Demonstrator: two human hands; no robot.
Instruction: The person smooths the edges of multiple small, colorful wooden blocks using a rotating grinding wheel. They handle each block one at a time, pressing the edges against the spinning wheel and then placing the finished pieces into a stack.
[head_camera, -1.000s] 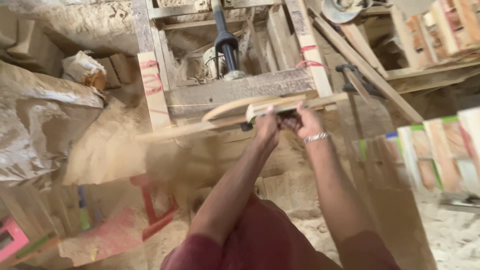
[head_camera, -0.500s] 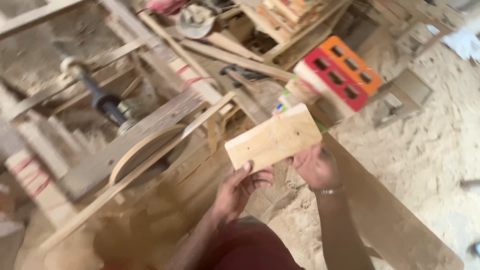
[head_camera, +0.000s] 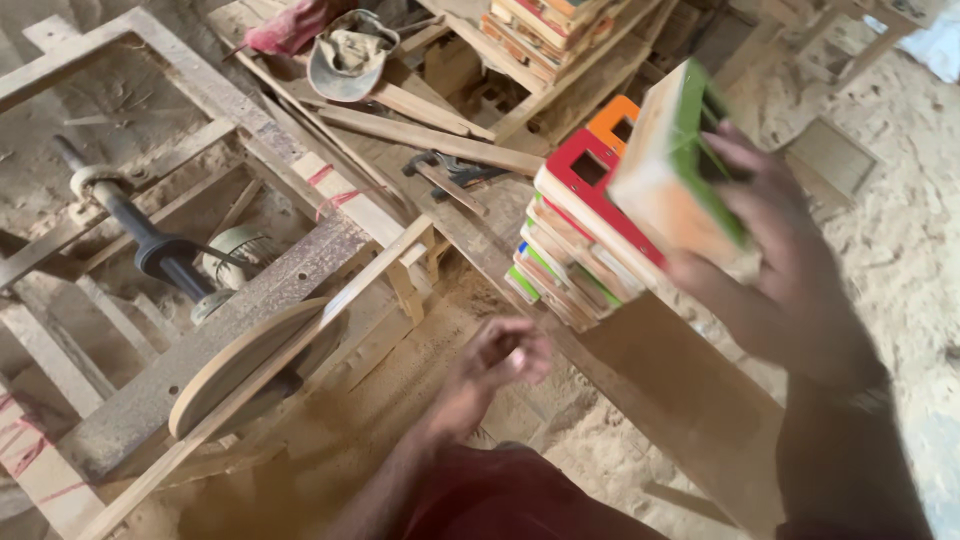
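Note:
My right hand (head_camera: 775, 270) grips a flat wooden block (head_camera: 672, 170) with a green edge, held tilted above a stack of painted wooden boards (head_camera: 580, 250) whose top piece is red with cut-out squares. My left hand (head_camera: 495, 365) hangs free lower down, fingers loosely curled with nothing in them, over sawdust. To the left stands a wooden machine frame (head_camera: 270, 290) with a curved wooden piece (head_camera: 235, 365) lying on it.
A metal shaft with a black sleeve (head_camera: 140, 240) runs through the frame. A cap (head_camera: 350, 55) lies on planks at the back. A hammer (head_camera: 445, 170) rests on a sloping board. More stacked boards (head_camera: 560, 30) sit at the back. Sawdust covers the ground.
My right hand has carried the block from in front of the frame rightward over the coloured stack. My left hand let go of it and dropped. The view swung right.

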